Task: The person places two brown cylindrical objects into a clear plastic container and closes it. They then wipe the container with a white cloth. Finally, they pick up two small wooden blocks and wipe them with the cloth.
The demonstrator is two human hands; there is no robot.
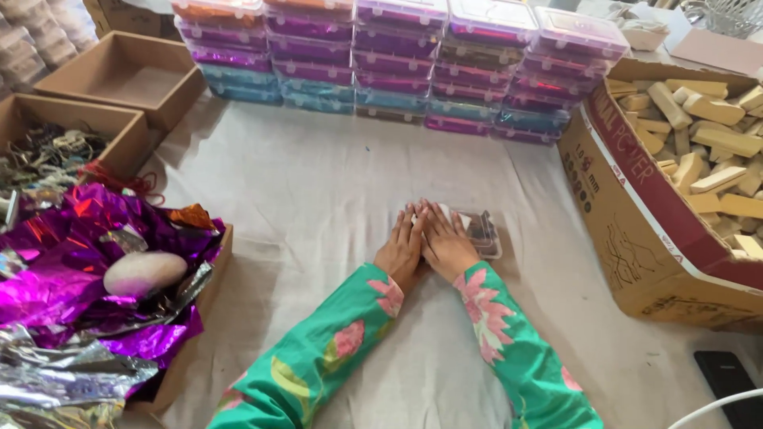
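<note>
We work at a pale cloth-covered table [318, 199], with a wall of stacked clear plastic boxes holding coloured foil [397, 71] at the back and a large cardboard carton of pale wooden blocks [636, 230] within reach. Both palms lie flat, fingers extended: left hand [401, 246] and right hand [445, 242] press the small clear plastic box [481, 230], probably to snap its lid shut.

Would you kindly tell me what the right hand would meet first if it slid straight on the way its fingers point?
The right hand already rests on the small clear plastic box. Past it lies bare cloth-covered table, then probably the stacked clear boxes at the far edge, though depth is uncertain.
</note>
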